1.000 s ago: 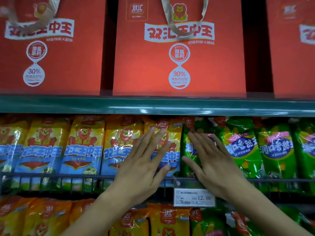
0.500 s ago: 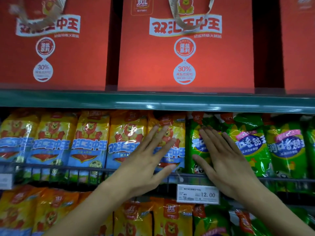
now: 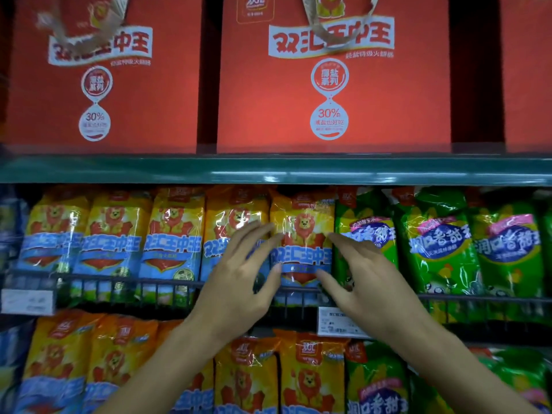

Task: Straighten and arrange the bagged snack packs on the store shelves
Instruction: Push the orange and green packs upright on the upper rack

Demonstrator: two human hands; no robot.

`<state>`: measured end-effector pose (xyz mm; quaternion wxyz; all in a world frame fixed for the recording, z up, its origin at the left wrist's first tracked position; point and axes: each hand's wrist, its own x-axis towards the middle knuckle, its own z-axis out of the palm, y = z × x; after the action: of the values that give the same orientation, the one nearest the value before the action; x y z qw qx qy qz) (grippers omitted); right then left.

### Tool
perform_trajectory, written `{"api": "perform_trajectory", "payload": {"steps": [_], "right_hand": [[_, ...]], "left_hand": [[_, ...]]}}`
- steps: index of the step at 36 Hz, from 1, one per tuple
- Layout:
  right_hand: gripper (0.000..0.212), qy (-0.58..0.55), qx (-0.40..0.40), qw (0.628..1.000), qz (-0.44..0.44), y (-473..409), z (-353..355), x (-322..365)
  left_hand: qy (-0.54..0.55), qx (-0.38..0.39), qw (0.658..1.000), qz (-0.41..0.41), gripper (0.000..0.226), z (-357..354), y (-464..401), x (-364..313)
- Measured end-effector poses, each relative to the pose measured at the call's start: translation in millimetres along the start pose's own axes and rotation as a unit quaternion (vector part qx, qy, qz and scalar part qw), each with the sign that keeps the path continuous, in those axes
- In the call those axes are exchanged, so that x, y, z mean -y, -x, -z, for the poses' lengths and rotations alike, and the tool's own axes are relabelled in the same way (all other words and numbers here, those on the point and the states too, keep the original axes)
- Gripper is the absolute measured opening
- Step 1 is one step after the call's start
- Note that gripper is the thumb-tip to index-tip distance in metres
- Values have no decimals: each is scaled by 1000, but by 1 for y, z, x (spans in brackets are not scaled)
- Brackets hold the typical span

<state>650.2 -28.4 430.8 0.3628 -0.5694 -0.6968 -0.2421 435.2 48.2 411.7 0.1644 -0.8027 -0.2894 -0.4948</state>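
Middle shelf: five yellow snack packs (image 3: 176,234) with a lion picture and blue band stand upright side by side behind a wire rail; the rightmost yellow pack (image 3: 303,234) directly adjoins the first of the green snack packs (image 3: 439,249), also upright; lower shelf: yellow lower packs (image 3: 310,380) left, green right.

Both hands are up at the middle shelf — the left hand (image 3: 239,282) and right hand (image 3: 367,282), fingers loosely spread, flank an upright yellow-and-blue plastic lion-print snack pack (image 3: 303,234), beside crinkly green packs (image 3: 439,249) behind a dark wire rail (image 3: 134,283).
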Motion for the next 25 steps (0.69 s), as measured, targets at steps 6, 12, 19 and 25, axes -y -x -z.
{"api": "perform_trajectory", "payload": {"steps": [6, 12, 19, 25], "right_hand": [[87, -19, 44, 998, -48, 4, -5, 25], [72, -256, -16, 958, -131, -12, -13, 18], [83, -300, 5, 941, -158, -29, -2, 5], [30, -297, 36, 943, -146, -37, 9, 9]], "left_hand": [[4, 46, 998, 51, 63, 1, 13, -7], [189, 17, 963, 193, 50, 7, 4, -24], [181, 14, 959, 217, 51, 11, -30, -13], [106, 65, 969, 214, 65, 14, -46, -9]]}}
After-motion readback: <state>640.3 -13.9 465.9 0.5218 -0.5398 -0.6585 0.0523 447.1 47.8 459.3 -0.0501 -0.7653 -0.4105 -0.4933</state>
